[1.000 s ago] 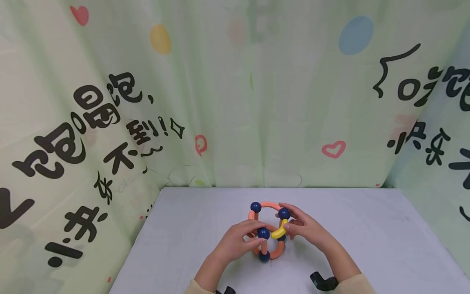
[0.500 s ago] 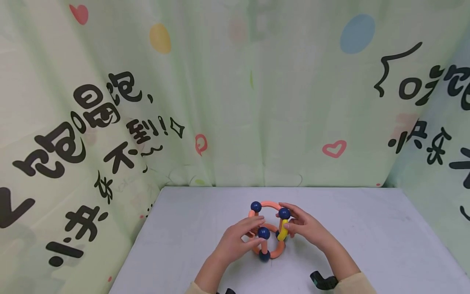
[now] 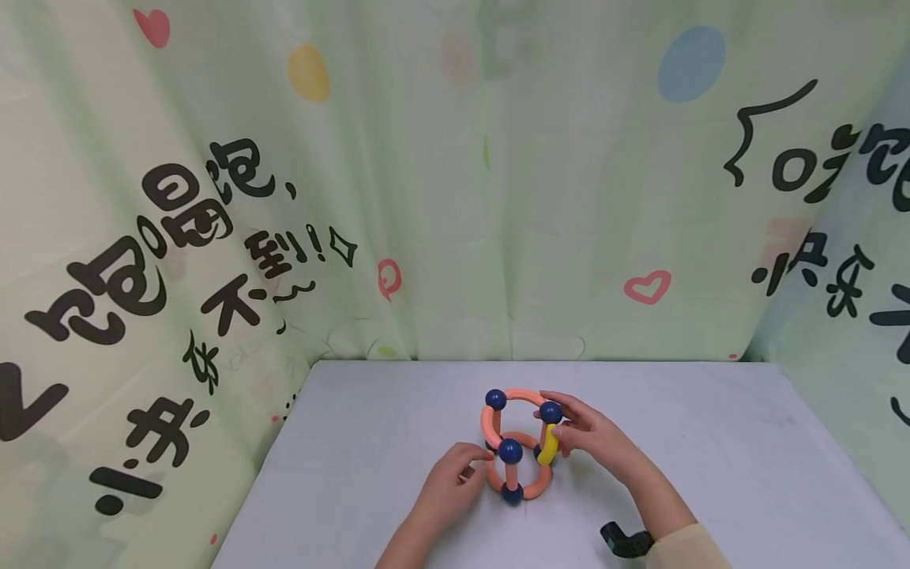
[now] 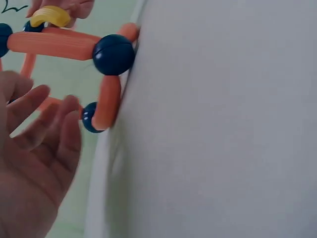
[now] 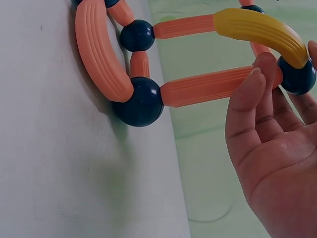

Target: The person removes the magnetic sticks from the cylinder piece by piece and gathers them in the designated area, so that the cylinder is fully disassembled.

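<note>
A toy frame of navy balls and ribbed orange rods, like a magnetic building set, stands on the table. Orange upright bars join its lower ring to the balls above. My right hand holds the top right corner, fingers around the navy ball and the upright beneath it. From that ball a curved yellow rod hangs downward, close by the thumb. My left hand is at the frame's left side with loosely bent fingers, holding nothing. The front navy ball tops its upright, untouched by either hand.
The white table backs onto a pale green curtain with dark lettering and coloured shapes. A black curved device sits by the right wrist, at the sleeve.
The yellow rod has swung from pointing forward-left to hanging down beside the right upright. My left hand has let go of the front ball and drawn back left. The right hand keeps its place.
</note>
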Demonstrator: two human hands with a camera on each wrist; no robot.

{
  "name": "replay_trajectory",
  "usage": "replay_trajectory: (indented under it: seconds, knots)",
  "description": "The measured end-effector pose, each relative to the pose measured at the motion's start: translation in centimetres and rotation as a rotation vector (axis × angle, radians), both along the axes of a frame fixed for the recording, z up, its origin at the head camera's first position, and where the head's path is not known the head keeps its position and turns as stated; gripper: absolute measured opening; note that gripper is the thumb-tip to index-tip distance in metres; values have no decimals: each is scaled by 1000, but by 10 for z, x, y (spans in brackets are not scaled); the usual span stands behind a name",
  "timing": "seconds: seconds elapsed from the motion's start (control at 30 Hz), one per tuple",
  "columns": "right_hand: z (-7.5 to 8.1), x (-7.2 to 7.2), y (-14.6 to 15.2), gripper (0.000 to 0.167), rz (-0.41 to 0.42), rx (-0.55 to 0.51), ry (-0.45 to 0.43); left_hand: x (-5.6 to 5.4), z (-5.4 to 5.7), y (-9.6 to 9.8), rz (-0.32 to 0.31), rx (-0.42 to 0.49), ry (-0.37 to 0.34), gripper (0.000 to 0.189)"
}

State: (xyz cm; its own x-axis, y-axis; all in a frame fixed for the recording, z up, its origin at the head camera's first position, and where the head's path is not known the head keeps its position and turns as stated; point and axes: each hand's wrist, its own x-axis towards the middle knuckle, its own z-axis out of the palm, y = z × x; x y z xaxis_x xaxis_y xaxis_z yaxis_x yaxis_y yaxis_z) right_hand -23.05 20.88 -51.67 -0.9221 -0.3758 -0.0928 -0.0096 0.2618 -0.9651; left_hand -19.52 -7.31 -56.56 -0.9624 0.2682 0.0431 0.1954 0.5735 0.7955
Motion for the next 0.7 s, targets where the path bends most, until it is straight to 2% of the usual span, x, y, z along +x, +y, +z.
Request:
replay_trajectory:
  seconds: [0.13, 0.2, 0.33, 0.6, 0.7]
  knots:
    - [1, -3, 1, 53, -42, 11, -18, 1, -12, 7, -117, -23, -104, 29]
    - [2, -6, 1, 52, -62, 10, -22, 1, -15, 11, -139, -25, -128, 31]
    - [5, -13, 4, 52, -48, -14, -36, 1, -17, 17, -150, -36, -126, 26]
    - [6, -27, 10, 51, 109, -116, -100, -1, -18, 24, -198, -60, -96, 14]
    - [6, -29, 11, 50, 166, -144, -92, -2, -18, 26, -185, -101, -93, 14]
